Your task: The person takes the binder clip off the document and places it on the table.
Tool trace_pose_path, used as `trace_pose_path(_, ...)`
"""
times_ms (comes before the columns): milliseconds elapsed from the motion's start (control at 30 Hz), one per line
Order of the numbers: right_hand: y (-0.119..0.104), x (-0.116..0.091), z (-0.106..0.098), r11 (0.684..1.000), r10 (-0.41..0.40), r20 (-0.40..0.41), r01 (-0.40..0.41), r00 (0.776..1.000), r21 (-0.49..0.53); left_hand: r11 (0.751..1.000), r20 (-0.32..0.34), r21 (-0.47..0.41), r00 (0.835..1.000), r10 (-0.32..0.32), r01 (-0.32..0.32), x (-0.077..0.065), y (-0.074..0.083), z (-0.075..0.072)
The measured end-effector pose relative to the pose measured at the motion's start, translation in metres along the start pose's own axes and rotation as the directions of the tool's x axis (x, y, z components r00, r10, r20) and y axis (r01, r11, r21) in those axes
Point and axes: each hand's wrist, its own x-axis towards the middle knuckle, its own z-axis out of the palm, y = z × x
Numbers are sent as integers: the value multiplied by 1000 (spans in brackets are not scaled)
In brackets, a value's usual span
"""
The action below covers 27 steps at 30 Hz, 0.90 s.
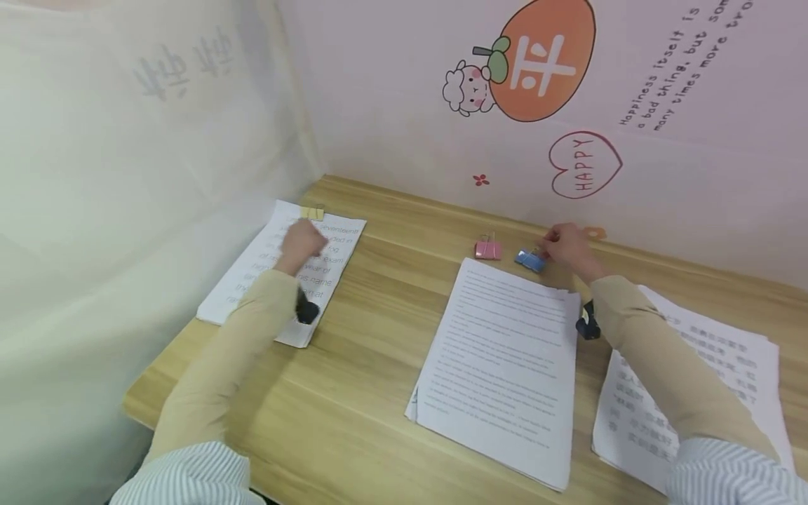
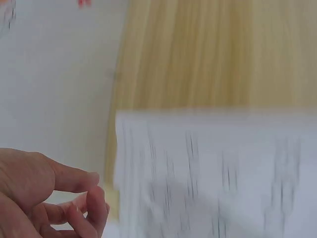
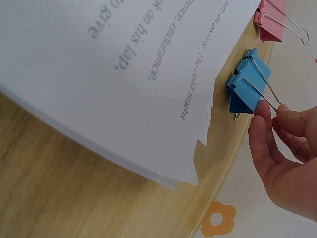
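A blue binder clip (image 1: 529, 260) is near the table's back edge. My right hand (image 1: 571, 250) pinches its wire handles between thumb and fingers, plainest in the right wrist view, where the blue clip (image 3: 250, 82) has nothing between its jaws. On the left, a printed paper stack (image 1: 337, 270) carries a yellow binder clip (image 1: 312, 213) at its far edge. Over that stack is my left hand (image 1: 305, 245), apart from the clip. In the left wrist view, this hand (image 2: 54, 198) has loosely curled fingers, thumb near the index fingertip, and nothing visible in its grasp.
A pink binder clip (image 1: 487, 249) lies left of the blue one, behind the middle paper stack (image 1: 499, 365). Another stack with large print (image 1: 701, 372) lies under my right forearm. A white printed backdrop (image 1: 404, 105) rises along the back and left of the wooden table (image 1: 353, 393).
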Motion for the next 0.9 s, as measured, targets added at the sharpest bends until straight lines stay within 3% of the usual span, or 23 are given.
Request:
trace_pose_path(100, 2, -2, -3, 1000, -8, -9, 8, 1000, 1, 998, -78, 19, 996, -53, 55, 0, -31, -20)
trace_pose_path(233, 2, -5, -8, 1000, -31, -36, 31, 999, -3, 998, -166, 34, 985, -49, 55, -4, -59, -31)
trace_pose_path(367, -3, -6, -10, 1000, -23, -61, 22, 998, -11, 996, -163, -7, 983, -84, 84, -4, -75, -32)
trace_pose_path(567, -5, -9, -13, 1000, -8, -85, 8, 996, 2, 990, -111, -17, 984, -139, 138, -3, -84, -31)
trace_pose_path(733, 1, -10, -15, 1000, -20, -109, 22, 994, 22, 995, -167, -43, 981, -100, 94, -1, -88, -27)
trace_pose_path(900, 8, -12, -17, 999, -19, -108, 22, 994, 32, 979, -199, -161, 968, -153, 122, 5, -89, -21)
